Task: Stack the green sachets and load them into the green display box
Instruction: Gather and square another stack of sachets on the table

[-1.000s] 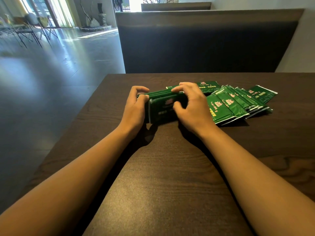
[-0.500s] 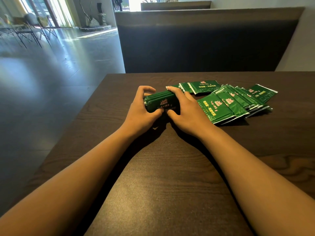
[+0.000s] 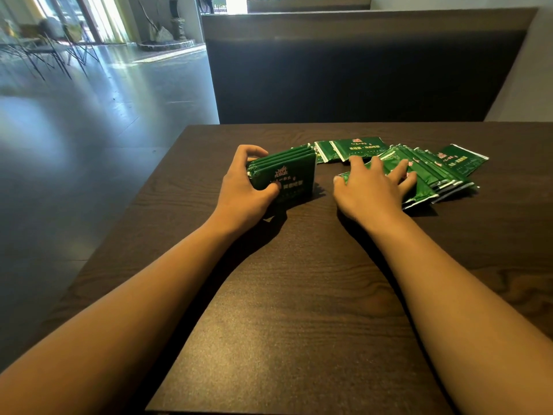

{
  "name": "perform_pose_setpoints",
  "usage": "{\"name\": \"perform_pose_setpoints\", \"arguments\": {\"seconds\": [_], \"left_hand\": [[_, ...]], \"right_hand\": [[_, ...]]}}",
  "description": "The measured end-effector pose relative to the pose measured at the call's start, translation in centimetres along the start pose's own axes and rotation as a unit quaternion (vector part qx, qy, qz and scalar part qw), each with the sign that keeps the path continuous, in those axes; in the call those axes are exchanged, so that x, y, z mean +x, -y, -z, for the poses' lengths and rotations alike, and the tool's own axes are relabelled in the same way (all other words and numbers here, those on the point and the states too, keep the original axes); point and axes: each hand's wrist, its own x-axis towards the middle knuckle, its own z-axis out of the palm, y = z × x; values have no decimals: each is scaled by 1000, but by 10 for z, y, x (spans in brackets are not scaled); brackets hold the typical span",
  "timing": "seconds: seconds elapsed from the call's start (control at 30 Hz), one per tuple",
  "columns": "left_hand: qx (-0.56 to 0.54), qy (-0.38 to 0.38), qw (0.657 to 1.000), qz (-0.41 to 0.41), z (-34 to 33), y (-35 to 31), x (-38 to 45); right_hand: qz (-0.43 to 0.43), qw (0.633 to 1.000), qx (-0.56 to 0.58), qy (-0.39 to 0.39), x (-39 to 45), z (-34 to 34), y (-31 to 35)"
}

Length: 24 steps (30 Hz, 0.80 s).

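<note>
Left hand (image 3: 242,191) around sachet stack (image 3: 287,172)

Looks like a cafe/restaurant: dark wood-grain counter (image 3: 269,295) w/ high-backed booth seat (image 3: 359,70) opposite, polished grey floor (image 3: 89,115), wire-leg chairs (image 3: 57,46) by big windows (image 3: 98,16), stone decor w/ bare branches (image 3: 167,31) at back.

The near half of the table (image 3: 293,324) is bare; loose sachets (image 3: 434,172) crowd its far right part.
</note>
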Motion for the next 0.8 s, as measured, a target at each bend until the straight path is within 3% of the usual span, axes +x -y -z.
{"name": "perform_pose_setpoints", "arguments": {"seconds": [0.27, 0.53, 0.8], "left_hand": [[4, 1, 1000, 6, -1, -1, 0], [17, -22, 1000, 5, 0, 1, 0], [20, -48, 998, 25, 1, 5, 2]], "right_hand": [[73, 997, 8, 7, -9, -1, 8], [31, 998, -50, -24, -6, 6, 7], [54, 998, 30, -30, -7, 3, 9]]}}
